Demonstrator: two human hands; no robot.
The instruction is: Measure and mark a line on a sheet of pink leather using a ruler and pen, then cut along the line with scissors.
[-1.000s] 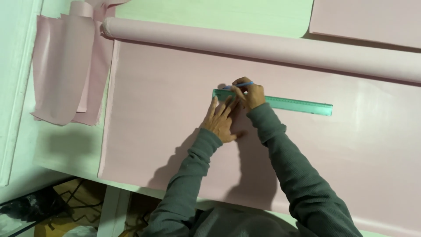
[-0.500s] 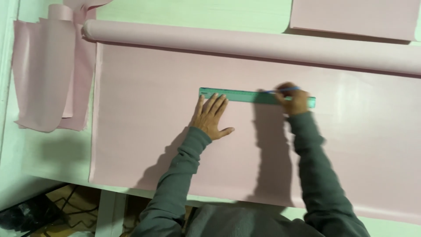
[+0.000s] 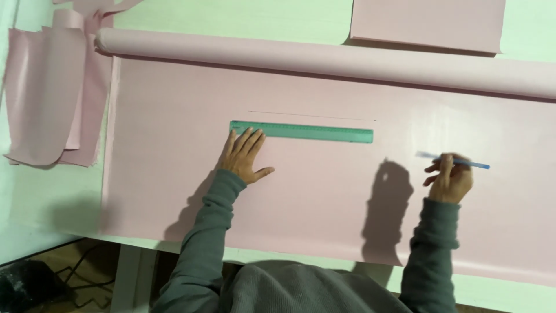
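A large pink sheet (image 3: 174, 191) lies unrolled over the pale green table, its roll (image 3: 324, 58) along the far side. A green ruler (image 3: 301, 131) lies flat on the sheet, and a thin drawn line (image 3: 313, 116) runs just beyond it. My left hand (image 3: 243, 156) rests flat with spread fingers, the fingertips touching the ruler's left end. My right hand (image 3: 449, 179) is lifted off to the right of the ruler and grips a light blue pen (image 3: 454, 161) held sideways.
Cut pink pieces (image 3: 52, 93) lie piled at the far left of the table (image 3: 231, 20). Another pink sheet (image 3: 428, 23) lies at the back right. The table's near edge (image 3: 324, 264) runs under my arms, with dark floor and cables at lower left.
My right hand drew along the ruler from left to right, then lifted away to the right with the pen. The ruler now sits slightly below the finished line. My left hand stays at its left end.
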